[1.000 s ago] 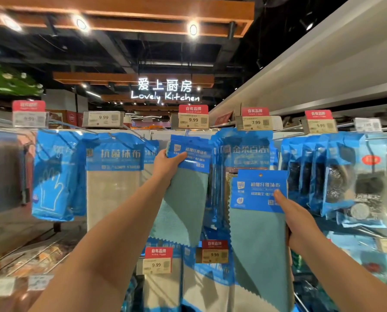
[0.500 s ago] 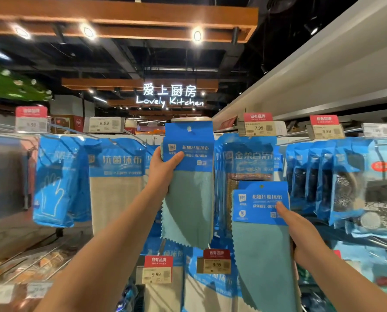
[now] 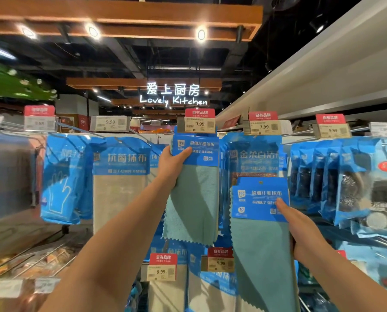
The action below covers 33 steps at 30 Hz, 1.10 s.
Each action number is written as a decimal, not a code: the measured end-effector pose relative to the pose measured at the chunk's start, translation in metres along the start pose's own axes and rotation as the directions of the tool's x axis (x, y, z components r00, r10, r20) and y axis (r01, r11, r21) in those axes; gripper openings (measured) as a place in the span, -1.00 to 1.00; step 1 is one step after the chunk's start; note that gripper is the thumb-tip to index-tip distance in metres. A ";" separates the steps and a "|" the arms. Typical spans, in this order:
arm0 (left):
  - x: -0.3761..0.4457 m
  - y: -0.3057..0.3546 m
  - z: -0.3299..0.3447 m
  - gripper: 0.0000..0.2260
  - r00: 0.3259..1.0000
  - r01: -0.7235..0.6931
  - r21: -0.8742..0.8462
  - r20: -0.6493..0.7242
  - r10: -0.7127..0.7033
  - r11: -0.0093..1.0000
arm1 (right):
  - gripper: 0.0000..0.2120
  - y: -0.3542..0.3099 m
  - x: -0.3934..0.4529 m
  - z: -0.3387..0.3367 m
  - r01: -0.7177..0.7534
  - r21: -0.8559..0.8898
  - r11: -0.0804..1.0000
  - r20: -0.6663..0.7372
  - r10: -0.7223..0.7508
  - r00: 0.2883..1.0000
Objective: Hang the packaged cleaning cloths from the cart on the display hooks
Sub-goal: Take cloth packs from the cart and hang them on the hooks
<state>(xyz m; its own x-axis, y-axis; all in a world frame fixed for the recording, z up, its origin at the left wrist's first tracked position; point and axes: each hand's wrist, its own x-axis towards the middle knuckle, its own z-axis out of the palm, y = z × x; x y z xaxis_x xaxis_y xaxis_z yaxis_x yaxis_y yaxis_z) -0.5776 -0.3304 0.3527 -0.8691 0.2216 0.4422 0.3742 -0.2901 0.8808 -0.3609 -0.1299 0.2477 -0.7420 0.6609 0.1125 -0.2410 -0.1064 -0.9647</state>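
Gripping its blue header, a teal cloth pack is held by the left hand just below the 9.99 price tag. A second cloth pack is gripped by the right hand, lower right of that tag.

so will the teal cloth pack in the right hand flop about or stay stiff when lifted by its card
Probably floppy: below the blue header card the teal cloth pack hangs loose. Likely light too, since the right hand holds it by one edge.
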 end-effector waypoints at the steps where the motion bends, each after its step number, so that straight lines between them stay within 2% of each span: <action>1: -0.001 -0.001 -0.001 -0.76 1.000 0.023 0.012 -0.005 -0.022 1.000 | -0.54 -0.001 -0.001 0.000 0.000 0.006 1.000 -0.007 0.000 1.000; 4: 0.001 -0.012 -0.003 -0.71 0.995 0.095 0.011 0.000 -0.096 0.995 | -0.59 -0.001 -0.002 0.000 0.000 0.007 1.000 -0.006 0.000 1.000; 7: -0.005 -0.020 -0.003 -0.39 0.993 0.115 0.050 -0.015 -0.115 0.992 | -0.65 -0.003 -0.008 0.004 -0.002 -0.004 1.000 -0.001 0.002 1.000; 9: -0.019 -0.029 -0.005 -0.29 0.993 0.054 0.107 -0.110 -0.043 0.993 | -0.69 -0.006 -0.013 0.009 -0.011 0.001 1.000 0.005 0.011 1.000; 11: -0.042 -0.039 -0.008 -0.39 0.978 -0.070 0.164 -0.182 0.100 0.984 | -0.69 -0.007 -0.017 0.014 -0.003 0.012 1.000 0.024 0.003 1.000; 13: -0.065 -0.048 -0.010 -0.52 0.983 -0.140 0.164 -0.094 0.156 0.977 | -0.65 -0.005 -0.019 0.022 0.009 0.030 1.000 0.060 -0.011 0.998; 15: -0.082 -0.051 -0.009 -0.62 0.996 -0.054 0.150 0.078 0.043 0.987 | -0.64 -0.003 -0.022 0.032 0.003 0.045 0.999 0.108 -0.008 0.994; 16: -0.087 -0.049 -0.008 -0.60 0.982 0.049 0.149 0.172 -0.075 0.988 | -0.65 -0.003 -0.025 0.039 -0.006 0.053 0.999 0.130 -0.001 0.992; 18: -0.095 -0.043 -0.010 -0.39 0.910 0.226 0.187 0.308 -0.276 0.956 | -0.65 -0.002 -0.030 0.053 -0.027 0.056 0.998 0.168 0.017 0.986; 19: -0.097 -0.041 -0.010 -0.32 0.897 0.238 0.198 0.332 -0.293 0.951 | -0.65 0.000 -0.032 0.059 -0.033 0.041 0.999 0.190 0.025 0.981; 21: -0.098 -0.037 -0.014 -0.24 0.912 0.209 0.172 0.321 -0.255 0.963 | -0.67 0.004 -0.034 0.069 -0.024 -0.035 0.999 0.251 0.032 0.967; 22: -0.098 -0.034 -0.017 -0.30 0.921 0.201 0.157 0.306 -0.241 0.967 | -0.65 0.005 -0.035 0.072 -0.025 -0.085 0.996 0.265 0.046 0.963; 23: -0.098 -0.030 -0.018 -0.47 0.928 0.187 0.134 0.302 -0.220 0.973 | -0.61 0.004 -0.035 0.075 -0.024 -0.151 0.988 0.256 0.063 0.965; 25: -0.098 -0.024 -0.022 -0.84 0.933 0.176 0.087 0.304 -0.194 0.981 | -0.47 -0.001 -0.037 0.076 0.025 -0.407 0.913 0.235 0.079 0.969; 26: -0.098 -0.021 -0.024 -0.90 0.935 0.170 0.069 0.304 -0.183 0.983 | -0.41 -0.003 -0.037 0.077 0.075 -0.539 0.839 0.223 0.057 0.973; 27: -0.096 -0.020 -0.025 -0.88 0.939 0.155 0.064 0.299 -0.167 0.986 | -0.34 -0.007 -0.038 0.078 0.120 -0.620 0.776 0.218 0.023 0.976; 29: -0.092 -0.016 -0.026 -0.82 0.946 0.127 0.044 0.296 -0.134 0.991 | -0.34 -0.013 -0.030 0.082 0.175 -0.619 0.766 0.226 -0.040 0.973; 33: -0.072 -0.003 -0.024 -0.84 0.958 0.116 -0.033 0.266 -0.103 0.993 | -0.54 -0.024 -0.004 0.104 0.300 -0.410 0.861 0.305 -0.181 0.935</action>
<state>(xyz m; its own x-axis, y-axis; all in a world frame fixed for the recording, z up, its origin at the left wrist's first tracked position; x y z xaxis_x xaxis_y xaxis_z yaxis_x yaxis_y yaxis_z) -0.5240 -0.3678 0.3147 -0.7855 0.4900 0.3779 0.2601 -0.2927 0.9202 -0.4171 -0.2070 0.2946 -0.8411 0.4106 0.3521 -0.1737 0.4114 -0.8948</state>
